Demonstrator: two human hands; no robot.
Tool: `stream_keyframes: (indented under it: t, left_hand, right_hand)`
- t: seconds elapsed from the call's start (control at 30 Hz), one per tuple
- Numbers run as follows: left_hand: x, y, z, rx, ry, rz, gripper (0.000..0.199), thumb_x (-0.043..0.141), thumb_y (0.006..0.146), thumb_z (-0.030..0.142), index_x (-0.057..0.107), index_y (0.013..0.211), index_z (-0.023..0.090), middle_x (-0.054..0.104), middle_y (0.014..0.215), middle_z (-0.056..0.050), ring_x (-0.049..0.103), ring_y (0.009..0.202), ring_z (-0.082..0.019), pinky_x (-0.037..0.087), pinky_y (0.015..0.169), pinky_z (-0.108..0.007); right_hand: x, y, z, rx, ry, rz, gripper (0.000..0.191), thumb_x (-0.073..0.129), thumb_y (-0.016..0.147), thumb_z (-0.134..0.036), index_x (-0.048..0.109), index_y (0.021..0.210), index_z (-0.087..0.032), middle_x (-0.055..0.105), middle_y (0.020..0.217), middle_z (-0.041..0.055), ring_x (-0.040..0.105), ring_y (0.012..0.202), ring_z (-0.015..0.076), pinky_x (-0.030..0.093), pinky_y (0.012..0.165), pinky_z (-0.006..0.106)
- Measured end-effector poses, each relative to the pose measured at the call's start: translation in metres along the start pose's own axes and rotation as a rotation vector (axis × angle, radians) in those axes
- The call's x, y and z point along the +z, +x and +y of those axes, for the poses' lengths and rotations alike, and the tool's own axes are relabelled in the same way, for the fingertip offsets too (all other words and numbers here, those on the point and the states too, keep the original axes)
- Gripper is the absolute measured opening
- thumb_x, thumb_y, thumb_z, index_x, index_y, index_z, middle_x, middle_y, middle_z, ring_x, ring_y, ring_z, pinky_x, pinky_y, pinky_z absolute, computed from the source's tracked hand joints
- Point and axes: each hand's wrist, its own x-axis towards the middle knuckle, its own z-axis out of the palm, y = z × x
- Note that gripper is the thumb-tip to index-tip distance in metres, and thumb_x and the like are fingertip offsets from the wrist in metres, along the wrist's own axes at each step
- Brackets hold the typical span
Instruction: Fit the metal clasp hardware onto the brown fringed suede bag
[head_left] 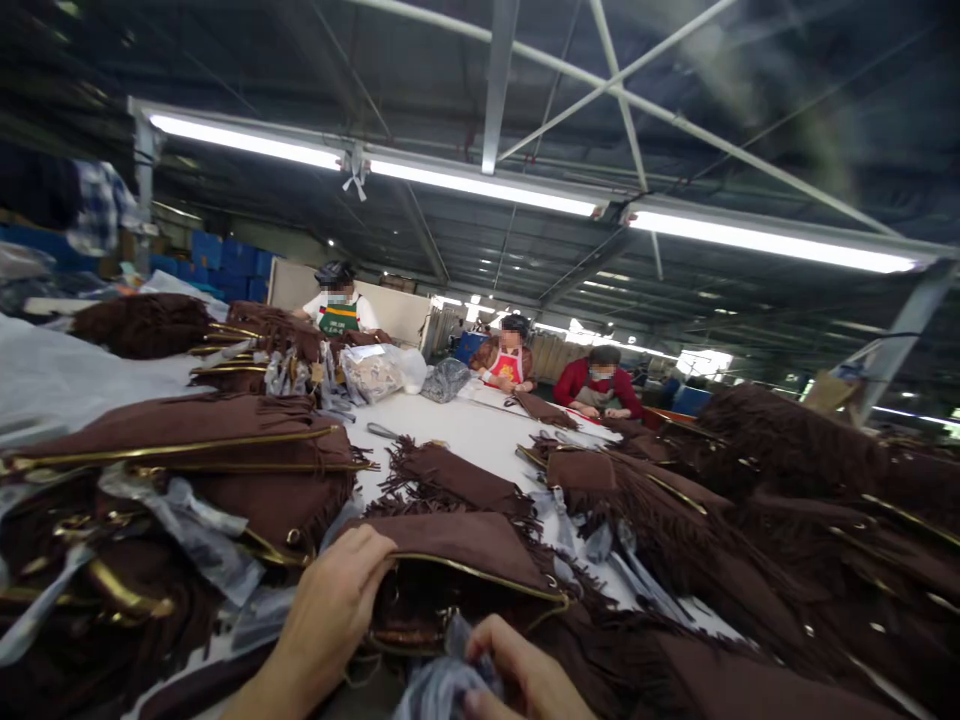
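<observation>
In front of me lies a brown bag (465, 540) with a gold zipper, its mouth gaping and its dark inside showing. My left hand (334, 590) is closed on the bag's left upper edge, thumb hidden by the opening. Just below the mouth, my right hand (525, 670) pinches a bundle of clear plastic wrap (442, 688), one end of which reaches toward the bag's opening. What the plastic encloses cannot be made out. Another brown piece with fringe (465, 475) rests right behind the bag.
Stacked brown zippered bags (225, 430) are heaped at left, with plastic-wrapped parts (187, 530). Fringed brown bags (675, 520) fill the right. Across the white table (420, 415), three people sit or stand; a plastic-wrapped bundle (371, 372) lies near them. Tube lights (487, 185) hang above.
</observation>
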Motion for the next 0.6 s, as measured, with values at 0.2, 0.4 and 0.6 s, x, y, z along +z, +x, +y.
stream_keyframes:
  t: [0.2, 0.4, 0.6]
  left_hand:
    - [0.007, -0.001, 0.015, 0.076, -0.038, 0.008, 0.031, 0.04, 0.098, 0.028, 0.067, 0.082, 0.022, 0.064, 0.079, -0.004, 0.06, 0.077, -0.019, 0.046, 0.069, -0.024]
    - [0.011, -0.002, 0.008, 0.083, -0.095, 0.024, 0.028, 0.044, 0.097, 0.028, 0.065, 0.079, 0.023, 0.064, 0.078, -0.002, 0.062, 0.075, -0.017, 0.046, 0.068, -0.022]
    - [0.011, 0.0, 0.014, 0.124, -0.131, -0.025, 0.03, 0.043, 0.096, 0.029, 0.064, 0.076, 0.022, 0.063, 0.076, -0.002, 0.061, 0.073, -0.017, 0.043, 0.066, -0.023]
  right_hand:
    - [-0.018, 0.028, -0.01, 0.016, 0.002, 0.326, 0.027, 0.054, 0.084, -0.039, 0.07, 0.079, -0.017, 0.068, 0.077, 0.0055, 0.062, 0.079, 0.0244, 0.046, 0.072, 0.029]
    - [0.035, 0.017, 0.023, -0.132, -0.212, 0.458, 0.06, 0.081, 0.073, -0.036, 0.065, 0.128, -0.021, 0.057, 0.138, 0.0175, 0.059, 0.121, 0.0369, 0.052, 0.092, 0.035]
    - [0.037, 0.031, 0.003, -0.048, -0.927, 0.452, 0.033, 0.074, 0.079, -0.016, 0.074, 0.11, -0.027, 0.069, 0.119, 0.0157, 0.071, 0.095, 0.0341, 0.058, 0.077, 0.038]
